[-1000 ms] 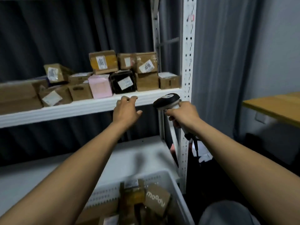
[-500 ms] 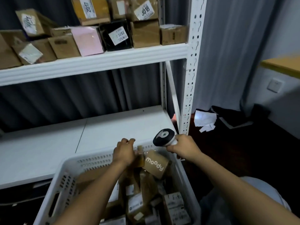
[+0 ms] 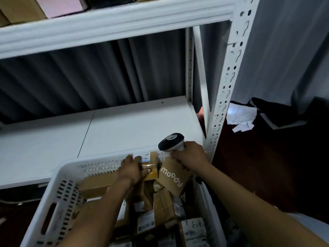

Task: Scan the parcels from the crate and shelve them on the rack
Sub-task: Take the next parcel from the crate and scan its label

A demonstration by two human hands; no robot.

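Observation:
A white perforated crate (image 3: 58, 189) full of several cardboard parcels sits low in front of me. My left hand (image 3: 132, 169) grips a small taped brown parcel (image 3: 151, 167) with a white label at the crate's far rim. Right beside it lies a brown box printed "moody" (image 3: 172, 177). My right hand (image 3: 191, 156) holds a black and white barcode scanner (image 3: 170, 141) just above the far right corner of the crate. The white rack (image 3: 226, 82) stands behind the crate, its lower shelf (image 3: 124, 125) bare.
The upper shelf (image 3: 106, 24) carries parcels, seen only at the top edge. Dark curtains hang behind the rack. Crumpled white paper (image 3: 240, 116) and dark items lie on the floor to the right of the rack post.
My view dropped from the upper shelf to the crate. Both hands came down, the left one closing on a small taped parcel at the crate's far rim, the scanner staying in my right.

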